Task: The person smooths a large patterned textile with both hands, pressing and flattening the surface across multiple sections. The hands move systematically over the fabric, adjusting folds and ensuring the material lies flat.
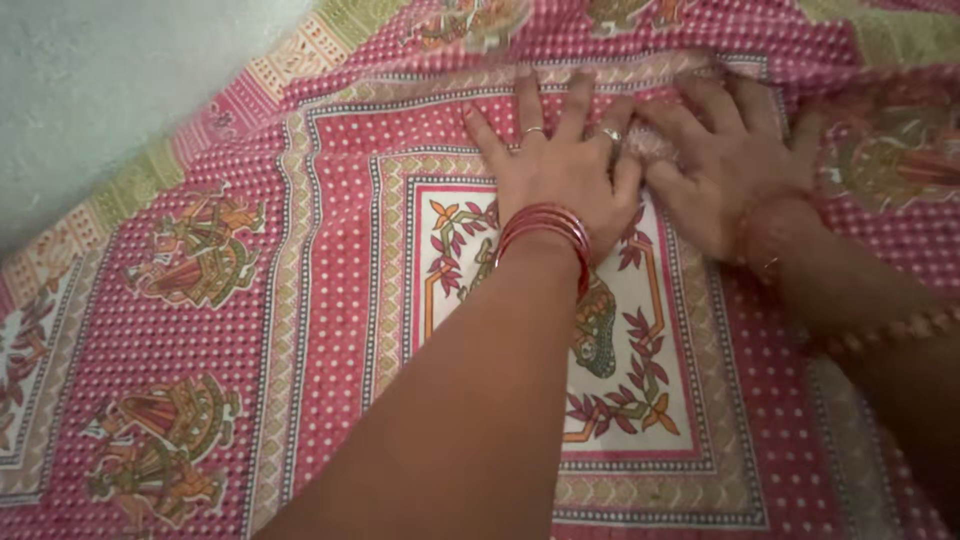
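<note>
Here, both your hands lie palm-down on the printed cloth [330, 300], side by side near the upper middle of the view. Your left hand [560, 170] rests flat with fingers spread wide and straight — nothing held, only pressing on the fabric. Two rings [610, 133] sit on its fingers, and a stack of red bangles [545, 228] circles the wrist. Your right hand [725, 165] lies just beside it, thumb side touching the left hand; its fingers are spread too, but motion blur hides whether the fingertips pinch any fold, so you cannot tell its grip for certain. A blurred bangle shows at that wrist.

The cloth covers almost the whole view: red ground with white dots, nested patterned borders, and a pale central panel [620, 400] with leaf motifs directly under your left forearm. Figure motifs [195, 250] repeat along the left band. Beyond your right hand the fabric looks rumpled — detail there is smeared. A pale wall [100, 80] shows at upper left.
</note>
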